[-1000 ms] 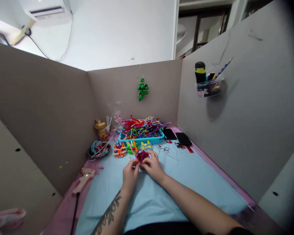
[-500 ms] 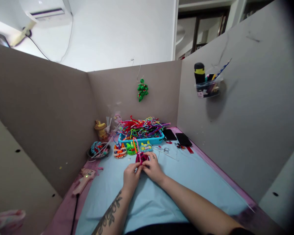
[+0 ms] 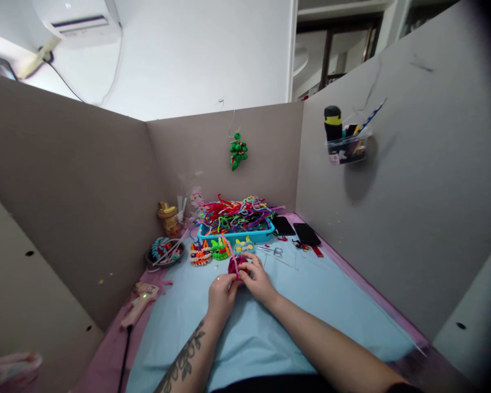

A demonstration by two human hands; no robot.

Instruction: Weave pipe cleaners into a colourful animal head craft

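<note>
A dark magenta piece of pipe-cleaner work (image 3: pixel 234 266) is between my two hands, over the middle of the blue table cover. My left hand (image 3: pixel 221 290) pinches its near lower edge. My right hand (image 3: pixel 258 280) grips its right side, thumb and fingers closed on it. A pink pipe cleaner (image 3: pixel 228 246) rises from the piece and leans up to the left. Just beyond stand an orange-and-white fuzzy figure (image 3: pixel 200 254), a green one (image 3: pixel 220 249) and a light blue and yellow one (image 3: pixel 244 246). My fingers hide part of the magenta piece.
Behind is a blue tray (image 3: pixel 253 236) heaped with colourful pipe cleaners. Scissors (image 3: pixel 275 251) and two dark phones (image 3: pixel 306 233) lie to the right. On the left are a dark bowl (image 3: pixel 179 256) and a pink glue gun (image 3: pixel 141 305) with a cord. Grey partitions (image 3: pixel 229 185) enclose the table.
My left hand has shifted slightly right, and the magenta piece has turned a little between my hands. The pink pipe cleaner now leans further left and lower.
</note>
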